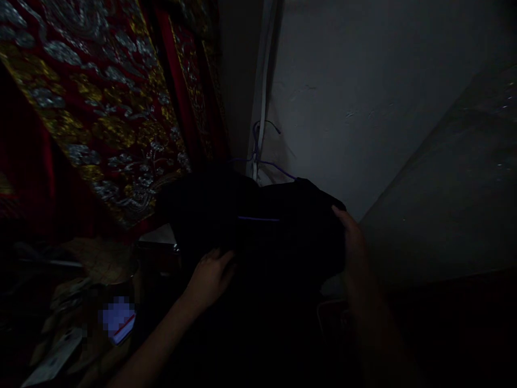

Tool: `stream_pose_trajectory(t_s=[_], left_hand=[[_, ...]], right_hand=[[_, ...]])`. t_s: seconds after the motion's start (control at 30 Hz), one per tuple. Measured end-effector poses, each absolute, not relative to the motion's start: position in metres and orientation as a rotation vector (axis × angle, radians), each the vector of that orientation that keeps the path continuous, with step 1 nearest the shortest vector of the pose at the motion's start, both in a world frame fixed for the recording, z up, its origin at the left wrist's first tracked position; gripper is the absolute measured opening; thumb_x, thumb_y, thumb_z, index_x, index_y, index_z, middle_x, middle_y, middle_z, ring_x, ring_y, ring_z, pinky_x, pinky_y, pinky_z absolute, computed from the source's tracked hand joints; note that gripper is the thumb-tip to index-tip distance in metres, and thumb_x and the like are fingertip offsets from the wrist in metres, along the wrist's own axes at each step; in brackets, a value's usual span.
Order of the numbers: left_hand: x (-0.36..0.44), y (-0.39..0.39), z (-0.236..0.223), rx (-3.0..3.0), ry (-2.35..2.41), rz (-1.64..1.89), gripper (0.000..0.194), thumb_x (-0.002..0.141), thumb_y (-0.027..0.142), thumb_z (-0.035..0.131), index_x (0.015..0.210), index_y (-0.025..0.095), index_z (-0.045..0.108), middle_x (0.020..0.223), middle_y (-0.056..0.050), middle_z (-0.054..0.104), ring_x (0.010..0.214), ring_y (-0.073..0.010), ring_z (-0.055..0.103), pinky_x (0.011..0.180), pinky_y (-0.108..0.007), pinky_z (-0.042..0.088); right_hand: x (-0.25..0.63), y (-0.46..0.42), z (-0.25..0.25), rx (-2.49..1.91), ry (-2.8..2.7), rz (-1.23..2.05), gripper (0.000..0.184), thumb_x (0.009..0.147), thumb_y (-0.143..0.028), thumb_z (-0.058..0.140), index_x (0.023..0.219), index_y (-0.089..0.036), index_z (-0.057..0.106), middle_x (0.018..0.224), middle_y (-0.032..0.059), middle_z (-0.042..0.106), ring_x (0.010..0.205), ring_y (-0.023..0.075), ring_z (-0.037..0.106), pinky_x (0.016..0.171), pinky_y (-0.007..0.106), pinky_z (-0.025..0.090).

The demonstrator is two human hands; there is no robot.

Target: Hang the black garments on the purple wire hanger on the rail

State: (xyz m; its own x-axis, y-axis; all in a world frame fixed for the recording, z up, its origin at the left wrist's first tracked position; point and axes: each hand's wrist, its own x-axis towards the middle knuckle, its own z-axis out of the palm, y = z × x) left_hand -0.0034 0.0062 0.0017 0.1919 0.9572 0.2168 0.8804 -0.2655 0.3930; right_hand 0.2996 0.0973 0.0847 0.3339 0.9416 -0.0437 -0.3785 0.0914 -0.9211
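A black garment (pixel 278 248), shaped like a shirt, hangs spread on a thin purple wire hanger (pixel 278 168). The hanger's hook rises in front of the wall corner, and its lower bar shows through the neck opening. My left hand (pixel 210 275) is at the front of the garment, its fingers curled into the dark cloth. At the right shoulder edge, my right hand (pixel 351 229) has its thumb on top and the other fingers hidden in shadow, closed on the fabric. Folds and lower hem are lost in darkness.
Red cloth (pixel 113 124) with gold and silver sequin work hangs at the left. Behind the hanger is a pale wall (pixel 347 86) with a pipe-like vertical strip (pixel 263 70). A lit phone-like screen (pixel 119 320) lies among dim clutter at lower left.
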Motion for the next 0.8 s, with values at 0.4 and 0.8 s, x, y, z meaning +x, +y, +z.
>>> stream_pose_trajectory(t_s=[0.4,0.8], left_hand=[[0.081,-0.043,-0.073,1.543,1.409,1.524,0.040,0.097,0.033,0.060,0.135,0.024,0.053,0.118,-0.009,0.069,0.108,-0.0217,0.069,0.094,-0.035,0.056],[0.079,-0.060,-0.044,1.769,1.376,1.880,0.021,0.091,0.011,0.055,0.098,0.023,0.070,0.093,-0.003,0.071,0.087,-0.0160,0.071,0.077,-0.025,0.057]], right_hand=[[0.237,-0.033,-0.085,-1.234,-0.781,1.312,0.041,0.069,-0.058,0.077,0.076,-0.018,0.069,0.078,0.0065,0.071,0.073,0.0222,0.066,0.070,0.034,0.051],[0.192,-0.042,-0.034,-1.057,-1.296,1.253,0.036,0.084,-0.051,0.073,0.095,-0.020,0.059,0.084,0.0020,0.064,0.080,0.0176,0.062,0.074,0.027,0.049]])
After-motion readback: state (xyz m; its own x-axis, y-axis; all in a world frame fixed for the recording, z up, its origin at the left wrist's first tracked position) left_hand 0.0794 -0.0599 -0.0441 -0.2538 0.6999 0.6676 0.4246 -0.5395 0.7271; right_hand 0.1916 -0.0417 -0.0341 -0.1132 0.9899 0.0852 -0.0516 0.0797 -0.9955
